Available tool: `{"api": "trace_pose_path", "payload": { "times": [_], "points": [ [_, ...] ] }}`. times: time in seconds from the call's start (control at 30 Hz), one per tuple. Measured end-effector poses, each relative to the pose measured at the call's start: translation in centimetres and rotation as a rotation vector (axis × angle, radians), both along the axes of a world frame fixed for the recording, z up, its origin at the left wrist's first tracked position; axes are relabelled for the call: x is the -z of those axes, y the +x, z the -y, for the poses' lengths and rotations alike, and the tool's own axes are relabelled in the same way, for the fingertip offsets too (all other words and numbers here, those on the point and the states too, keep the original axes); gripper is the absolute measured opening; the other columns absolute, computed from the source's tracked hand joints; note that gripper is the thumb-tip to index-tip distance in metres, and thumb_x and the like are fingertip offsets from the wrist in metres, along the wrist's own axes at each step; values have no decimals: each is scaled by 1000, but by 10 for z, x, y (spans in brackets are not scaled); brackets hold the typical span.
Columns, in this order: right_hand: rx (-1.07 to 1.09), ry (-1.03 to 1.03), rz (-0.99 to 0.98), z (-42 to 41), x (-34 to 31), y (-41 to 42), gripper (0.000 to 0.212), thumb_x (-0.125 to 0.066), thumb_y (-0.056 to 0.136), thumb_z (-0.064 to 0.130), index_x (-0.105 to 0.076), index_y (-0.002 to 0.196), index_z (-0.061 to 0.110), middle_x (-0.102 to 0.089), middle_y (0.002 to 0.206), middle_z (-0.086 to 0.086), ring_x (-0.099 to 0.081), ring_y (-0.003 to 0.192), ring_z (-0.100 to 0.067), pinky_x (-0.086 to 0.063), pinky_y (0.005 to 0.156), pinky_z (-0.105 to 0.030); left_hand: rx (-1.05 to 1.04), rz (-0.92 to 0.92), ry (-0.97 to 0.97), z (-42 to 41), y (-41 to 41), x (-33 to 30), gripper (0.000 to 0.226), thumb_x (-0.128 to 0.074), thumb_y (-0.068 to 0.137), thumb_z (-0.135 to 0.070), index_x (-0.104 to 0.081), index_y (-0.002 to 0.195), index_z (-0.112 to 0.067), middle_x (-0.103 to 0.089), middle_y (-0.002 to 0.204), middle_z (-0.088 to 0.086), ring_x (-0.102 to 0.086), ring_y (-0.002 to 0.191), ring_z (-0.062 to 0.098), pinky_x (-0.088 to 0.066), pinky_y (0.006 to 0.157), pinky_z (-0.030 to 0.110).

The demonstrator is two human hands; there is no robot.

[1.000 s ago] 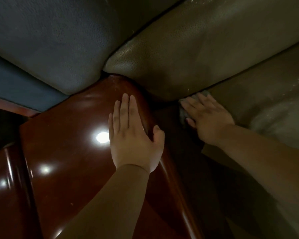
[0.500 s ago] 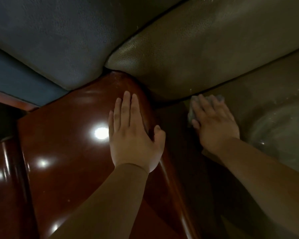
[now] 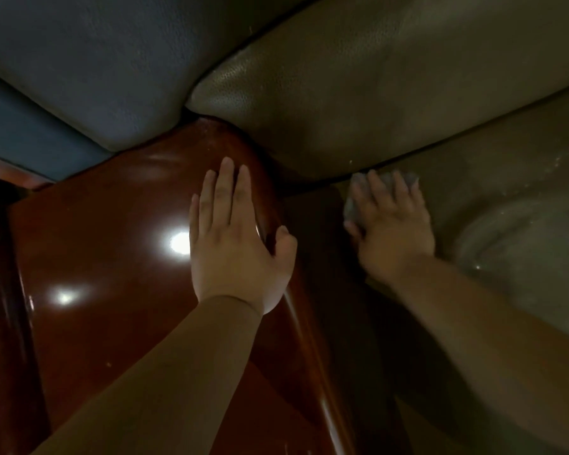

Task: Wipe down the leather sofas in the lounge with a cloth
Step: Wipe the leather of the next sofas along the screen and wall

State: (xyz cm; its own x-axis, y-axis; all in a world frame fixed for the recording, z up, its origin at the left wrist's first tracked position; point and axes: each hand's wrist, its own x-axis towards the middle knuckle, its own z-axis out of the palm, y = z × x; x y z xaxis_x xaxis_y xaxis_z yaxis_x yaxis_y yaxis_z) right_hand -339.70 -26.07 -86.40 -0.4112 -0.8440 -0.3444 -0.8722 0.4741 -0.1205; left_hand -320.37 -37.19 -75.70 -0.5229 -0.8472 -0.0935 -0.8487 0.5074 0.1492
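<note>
— How far along is the person?
— Partway, likely: the right hand (image 3: 393, 229) presses a cloth (image 3: 350, 210) flat-fingered on the sofa seat (image 3: 523, 205), wet streaks beside the fingers.
— The left hand (image 3: 235, 244)?
— Flat and empty on the wooden armrest (image 3: 112, 257); the back cushion (image 3: 358, 93) beyond the fingertips looks unwiped.

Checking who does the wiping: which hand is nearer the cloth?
Right. The right hand presses flat on the cloth on the seat cushion; the left hand rests apart on the wooden armrest.
</note>
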Motion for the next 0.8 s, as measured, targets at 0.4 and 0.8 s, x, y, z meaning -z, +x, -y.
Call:
{"api": "trace_pose_path", "payload": {
  "times": [0.4, 0.8],
  "points": [
    [-7, -27, -31, -31, 3, -46, 74, -21, 101, 62, -19, 166, 27, -26, 171, -7, -19, 157, -36, -12, 130, -51, -7, -38, -29, -2, 0, 0, 87, -47, 91, -52, -25, 168, -18, -13, 177, 1, -6, 163, 20, -8, 132, 44],
    [-323, -9, -1, -88, 1, -65, 78, -22, 101, 70, -11, 168, 32, -22, 173, -3, -18, 159, -32, -11, 130, -49, -14, -25, -16, -2, -2, -4, 85, -47, 92, -51, -26, 168, -19, -13, 177, 3, -6, 163, 22, -9, 132, 48]
  ]
}}
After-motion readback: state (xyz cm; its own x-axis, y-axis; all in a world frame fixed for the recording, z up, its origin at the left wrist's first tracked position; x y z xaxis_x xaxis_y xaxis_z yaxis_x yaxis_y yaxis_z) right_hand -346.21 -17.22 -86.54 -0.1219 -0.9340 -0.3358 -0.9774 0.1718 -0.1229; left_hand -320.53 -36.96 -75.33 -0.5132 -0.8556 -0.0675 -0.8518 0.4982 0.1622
